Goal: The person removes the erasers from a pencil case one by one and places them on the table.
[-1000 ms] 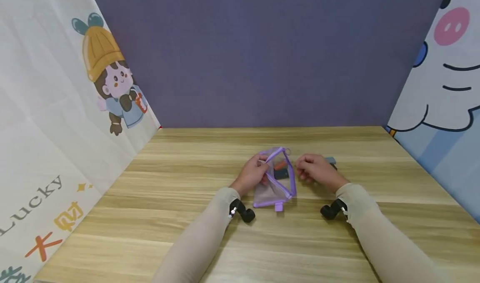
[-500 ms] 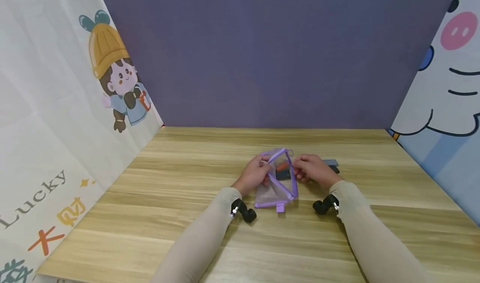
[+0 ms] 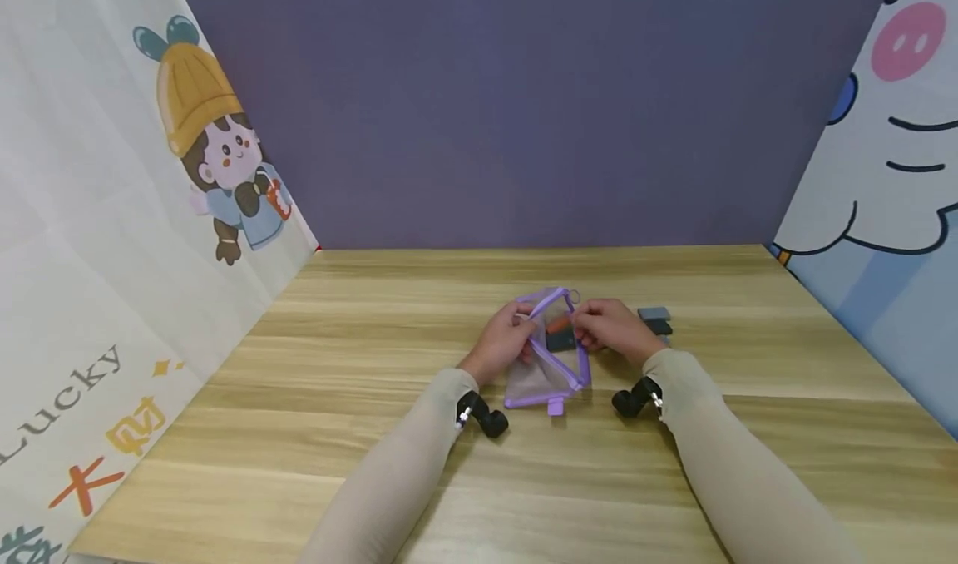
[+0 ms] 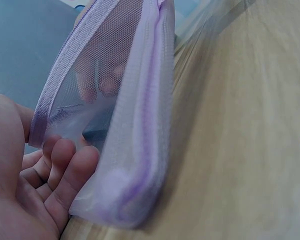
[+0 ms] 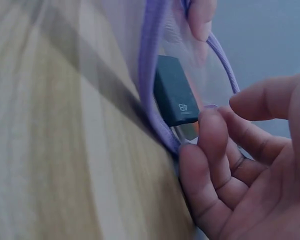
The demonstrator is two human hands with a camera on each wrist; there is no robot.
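A mesh zipper pouch (image 3: 530,381) with purple trim lies on the table, its mouth spread toward the right. My left hand (image 3: 500,343) grips the near left edge of that mouth; in the left wrist view its thumb and fingers lie on either side of the mesh. At the right edge, my right hand (image 3: 609,329) pinches the purple rim, its fingertips partly hiding it. Inside the pouch sit a dark block marked 4B (image 5: 176,92), seemingly an eraser, and an orange piece (image 3: 559,324). Whatever lies deeper is blurred by mesh.
Just right of my right hand lie a grey-blue block (image 3: 654,313) and a black block (image 3: 659,327), with another partly hidden by the wrist. The wooden table (image 3: 389,339) meets a dark purple panel (image 3: 524,115) behind and printed sheets on both sides.
My right hand has moved left from beside the pouch onto its right rim, uncovering more of the blocks on the table. The left hand keeps its grip.
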